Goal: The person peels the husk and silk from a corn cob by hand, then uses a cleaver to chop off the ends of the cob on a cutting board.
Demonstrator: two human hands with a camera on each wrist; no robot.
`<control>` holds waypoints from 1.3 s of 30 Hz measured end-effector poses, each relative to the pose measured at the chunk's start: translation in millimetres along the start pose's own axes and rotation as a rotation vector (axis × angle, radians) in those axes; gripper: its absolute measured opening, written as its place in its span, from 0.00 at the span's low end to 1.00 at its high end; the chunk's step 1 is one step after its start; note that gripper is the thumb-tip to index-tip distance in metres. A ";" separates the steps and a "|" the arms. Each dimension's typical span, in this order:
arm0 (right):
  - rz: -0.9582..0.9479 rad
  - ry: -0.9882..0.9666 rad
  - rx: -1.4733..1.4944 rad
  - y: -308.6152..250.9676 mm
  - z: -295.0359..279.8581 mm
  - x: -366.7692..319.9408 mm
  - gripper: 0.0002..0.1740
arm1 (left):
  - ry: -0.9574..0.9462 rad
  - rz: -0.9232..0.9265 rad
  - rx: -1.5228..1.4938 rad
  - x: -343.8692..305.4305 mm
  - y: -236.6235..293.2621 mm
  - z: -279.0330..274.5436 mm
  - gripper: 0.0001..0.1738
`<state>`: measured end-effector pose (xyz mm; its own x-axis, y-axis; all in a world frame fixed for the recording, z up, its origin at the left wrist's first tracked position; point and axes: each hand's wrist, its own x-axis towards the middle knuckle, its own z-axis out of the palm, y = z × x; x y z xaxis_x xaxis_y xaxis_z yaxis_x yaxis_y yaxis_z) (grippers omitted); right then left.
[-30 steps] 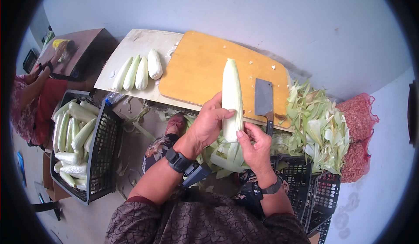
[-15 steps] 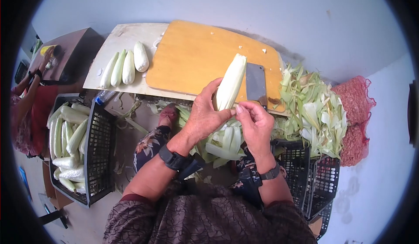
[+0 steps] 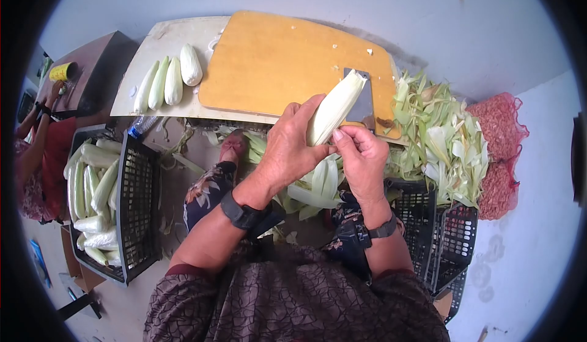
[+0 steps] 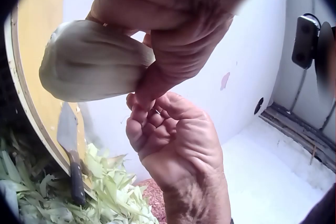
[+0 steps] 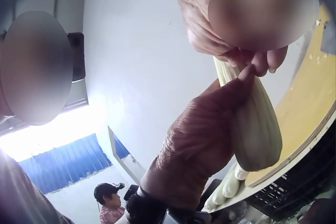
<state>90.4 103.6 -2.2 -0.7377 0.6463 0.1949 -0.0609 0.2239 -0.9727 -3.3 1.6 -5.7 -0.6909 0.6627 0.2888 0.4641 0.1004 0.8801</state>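
Left hand (image 3: 288, 145) grips the corn ear (image 3: 336, 108), right hand (image 3: 365, 163) pinching its base.

in the head view, cleaver (image 3: 365, 106) partly behind the pale corn ear (image 3: 336, 110), its handle mostly behind the right hand (image 3: 365, 161)

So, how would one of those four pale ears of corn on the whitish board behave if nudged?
The ears of corn look rounded and lie on their sides, so one would probably roll, perhaps into its close neighbour on the flat board. It likely wouldn't bend much, as each has a plump, firm-looking shape.
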 end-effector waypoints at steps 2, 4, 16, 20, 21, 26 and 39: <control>0.002 -0.006 -0.005 1.3 -1.1 0.3 0.07 | -0.004 0.002 0.017 -0.3 -0.2 -0.1 0.42; 0.017 -0.015 -0.051 2.8 -2.1 0.6 0.06 | -0.003 0.022 0.059 -1.1 -1.6 -0.1 0.42; 0.057 -0.058 0.001 -0.3 -3.6 1.1 0.06 | -0.019 -0.012 -0.086 0.3 -9.8 2.8 0.42; 0.053 -0.049 0.046 -8.5 -0.1 0.8 0.05 | -0.002 -0.015 0.001 -0.9 -3.2 0.9 0.42; 0.049 -0.037 0.055 -7.7 0.3 0.6 0.06 | -0.004 -0.022 0.020 -1.0 -1.5 0.1 0.42; 0.046 -0.018 0.048 -1.0 -1.9 1.7 0.05 | -0.007 -0.032 0.093 -1.5 1.9 -1.3 0.42; 0.054 0.015 -0.086 5.2 -6.3 3.0 0.03 | -0.016 0.112 0.256 -3.1 0.0 -1.6 0.45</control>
<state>92.1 111.3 -5.9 -0.7284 0.6696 0.1451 0.0366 0.2496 -0.9677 -2.0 -1.7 -5.9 -0.6196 0.6915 0.3713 0.6636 0.2089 0.7183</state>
